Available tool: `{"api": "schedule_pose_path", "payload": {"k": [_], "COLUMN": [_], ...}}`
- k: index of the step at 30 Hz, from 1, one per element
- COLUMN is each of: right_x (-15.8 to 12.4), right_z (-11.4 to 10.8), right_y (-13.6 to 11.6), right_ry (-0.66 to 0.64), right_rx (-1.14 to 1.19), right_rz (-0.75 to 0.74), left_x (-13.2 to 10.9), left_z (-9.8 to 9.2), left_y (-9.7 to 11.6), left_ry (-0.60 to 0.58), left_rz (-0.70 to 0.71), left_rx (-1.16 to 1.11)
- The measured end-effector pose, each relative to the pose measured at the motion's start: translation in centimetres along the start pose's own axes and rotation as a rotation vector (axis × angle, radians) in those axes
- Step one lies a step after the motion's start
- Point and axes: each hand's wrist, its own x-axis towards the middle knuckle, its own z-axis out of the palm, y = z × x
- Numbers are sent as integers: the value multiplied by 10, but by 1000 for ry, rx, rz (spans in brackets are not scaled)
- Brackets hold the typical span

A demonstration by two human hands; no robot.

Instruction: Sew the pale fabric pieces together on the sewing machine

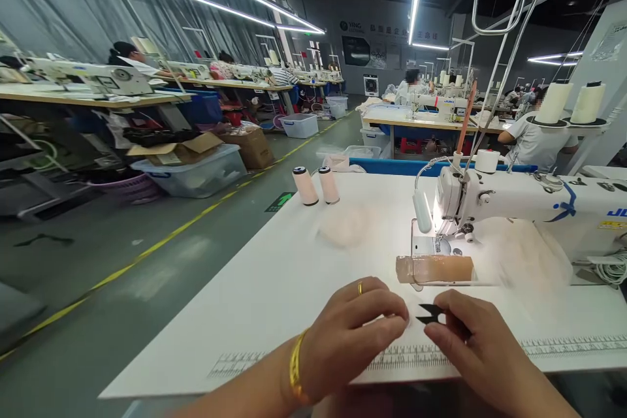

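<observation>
Near the front edge of the white sewing table (235, 313), my right hand (475, 333) grips a small pair of black thread snips (430, 315), their blades apart and pointing left. Just left of the blade tips is my left hand (357, 326), its thumb and fingers pinched together. Whatever lies between those fingertips is too small to make out. Beyond both hands stands a white sewing machine (514, 199) with its lamp lit. A strip of brown tape (434, 269) lies across the front of its needle area. Pale sheer fabric (533, 261) is bunched under the machine arm.
Two peach thread cones (305, 187) stand at the table's far left, near another pale sheer piece (345, 225). Ruler markings (411, 357) run along the front edge. A metal thread stand (509, 19) rises behind the machine. Other people work at machines farther off.
</observation>
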Motion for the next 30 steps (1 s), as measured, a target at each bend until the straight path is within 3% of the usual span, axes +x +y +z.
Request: {"api": "schedule_pose_path", "payload": {"k": [12, 30], "right_x": [-7, -5], "right_z": [4, 5], "right_y": [3, 4], "right_ry": [-107, -125], "right_rx": [122, 239], "right_rz": [83, 149], "left_x": [4, 8], "left_z": [-3, -4], "left_y": [-2, 0], "left_ry": [-4, -27], "left_rz": [101, 134], "left_rx": [77, 69]}}
